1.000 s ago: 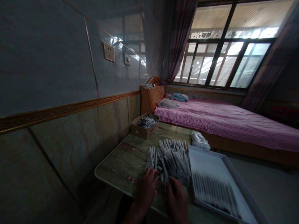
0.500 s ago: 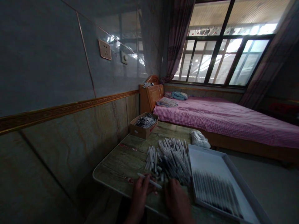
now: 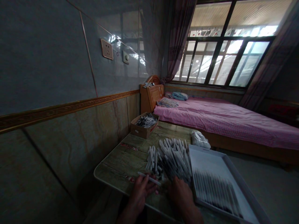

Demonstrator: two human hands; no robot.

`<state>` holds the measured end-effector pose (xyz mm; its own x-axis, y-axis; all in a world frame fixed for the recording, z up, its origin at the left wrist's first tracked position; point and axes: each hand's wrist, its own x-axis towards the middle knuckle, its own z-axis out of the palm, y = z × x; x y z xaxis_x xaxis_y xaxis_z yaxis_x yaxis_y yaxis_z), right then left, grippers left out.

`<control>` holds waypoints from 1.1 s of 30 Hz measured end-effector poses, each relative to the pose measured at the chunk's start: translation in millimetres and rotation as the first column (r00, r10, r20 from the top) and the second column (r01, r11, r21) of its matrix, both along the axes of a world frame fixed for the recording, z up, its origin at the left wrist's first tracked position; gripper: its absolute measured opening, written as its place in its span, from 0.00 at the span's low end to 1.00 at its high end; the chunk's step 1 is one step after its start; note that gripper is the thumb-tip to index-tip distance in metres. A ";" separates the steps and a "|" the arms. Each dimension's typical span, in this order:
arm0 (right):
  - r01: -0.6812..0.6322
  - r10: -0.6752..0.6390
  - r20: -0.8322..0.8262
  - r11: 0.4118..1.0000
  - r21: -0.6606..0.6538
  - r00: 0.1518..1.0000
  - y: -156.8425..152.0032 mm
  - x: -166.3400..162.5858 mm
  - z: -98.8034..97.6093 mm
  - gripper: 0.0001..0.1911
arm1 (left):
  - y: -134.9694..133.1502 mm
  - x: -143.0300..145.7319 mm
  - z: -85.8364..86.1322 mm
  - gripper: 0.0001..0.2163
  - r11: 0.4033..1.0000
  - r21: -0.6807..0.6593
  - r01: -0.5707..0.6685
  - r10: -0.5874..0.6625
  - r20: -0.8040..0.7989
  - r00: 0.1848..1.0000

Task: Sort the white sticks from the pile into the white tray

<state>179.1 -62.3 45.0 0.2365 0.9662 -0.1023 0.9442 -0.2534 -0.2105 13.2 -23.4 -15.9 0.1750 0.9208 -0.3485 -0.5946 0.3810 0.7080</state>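
My left hand [image 3: 140, 193] is at the table's near edge, with a thin white tube [image 3: 149, 178] lying across its fingers and held there. My right hand [image 3: 181, 193] rests against the lower edge of a large heap of white tubes with dark parts [image 3: 174, 158], and its fingertips are hidden. A smaller bunch of white tubes [image 3: 151, 158] lies to the heap's left. To the right, a white tray [image 3: 210, 165] holds tubes lined up side by side [image 3: 216, 194].
The heap lies on a wood-patterned folding table [image 3: 116, 168], against a tiled wall [image 3: 70, 124]. A cardboard box of tubes [image 3: 144, 124] stands at the far end, beside a white bag [image 3: 201, 140]. A bed with a pink checked sheet [image 3: 229, 123] runs beyond the table.
My left hand has lifted a white tube out of the heap and drawn back toward the table's near edge. My right hand has shifted slightly along the heap.
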 end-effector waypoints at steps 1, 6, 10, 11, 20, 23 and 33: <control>0.015 -0.015 -0.020 1.000 0.009 1.000 -4.3 4.2 -2.8 0.10 | 0.0 0.7 1.0 0.14 1.000 -0.014 -0.025 0.025 0.010 1.000; 0.113 -0.008 -0.348 0.953 0.281 0.938 -28.8 26.4 -36.8 0.10 | -0.5 3.5 7.0 0.08 0.988 -0.063 -0.142 0.144 0.027 0.989; 0.173 0.073 -0.631 0.932 0.320 0.773 -48.2 35.3 -62.3 0.17 | -0.9 3.6 8.8 0.07 0.979 -0.062 -0.192 0.196 0.060 0.979; 0.161 0.088 -0.665 0.939 0.303 0.741 -52.1 35.8 -64.9 0.18 | -0.9 3.4 8.7 0.06 0.978 -0.066 -0.196 0.200 0.070 0.977; 0.052 0.132 -0.719 0.972 0.228 0.683 -57.5 33.4 -61.5 0.17 | 2.5 1.3 6.9 0.04 0.966 -0.099 -0.237 0.248 0.121 0.961; 0.029 0.148 -0.710 0.973 0.231 0.688 -55.6 34.1 -60.2 0.16 | 2.4 0.1 8.9 0.04 0.969 -0.103 -0.225 0.238 0.131 0.962; 0.053 0.125 -0.770 0.978 0.202 0.626 -57.8 31.3 -55.2 0.16 | 0.5 -0.6 7.3 0.05 0.973 -0.077 -0.217 0.224 0.109 0.968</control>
<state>210.4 -120.2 -10.2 0.1201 0.9915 -0.0491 0.4138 -0.0950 -0.9054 12.6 -22.9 -8.6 0.0130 0.9176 -0.3973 -0.7459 0.2735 0.6073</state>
